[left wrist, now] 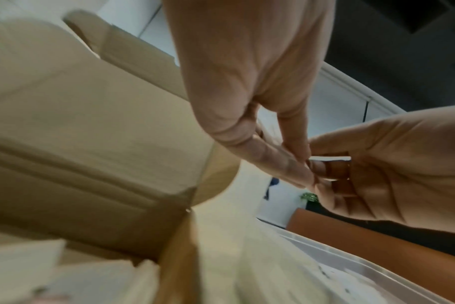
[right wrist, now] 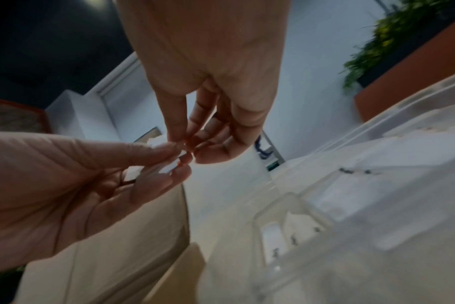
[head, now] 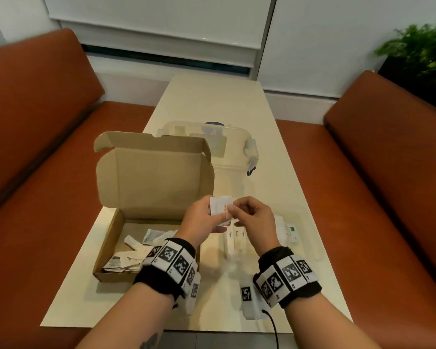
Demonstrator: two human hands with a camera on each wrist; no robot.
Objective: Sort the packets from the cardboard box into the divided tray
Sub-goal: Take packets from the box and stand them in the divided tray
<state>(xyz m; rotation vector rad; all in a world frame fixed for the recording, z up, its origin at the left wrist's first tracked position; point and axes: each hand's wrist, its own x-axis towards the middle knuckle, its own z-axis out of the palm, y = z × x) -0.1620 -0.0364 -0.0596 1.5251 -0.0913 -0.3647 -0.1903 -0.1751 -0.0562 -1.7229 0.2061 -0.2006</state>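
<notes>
Left hand [head: 199, 219] and right hand [head: 252, 217] both pinched small white red-printed packets [head: 220, 206]. Best to peel one off cleanly, then match it to the clear divided plastic tray [head: 262, 238].

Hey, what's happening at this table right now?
A person is sorting packets. Both hands, left hand and right hand, pinch small white packets above the table. More packets lie in the open cardboard box, and a few already sit in the clear divided tray.
</notes>
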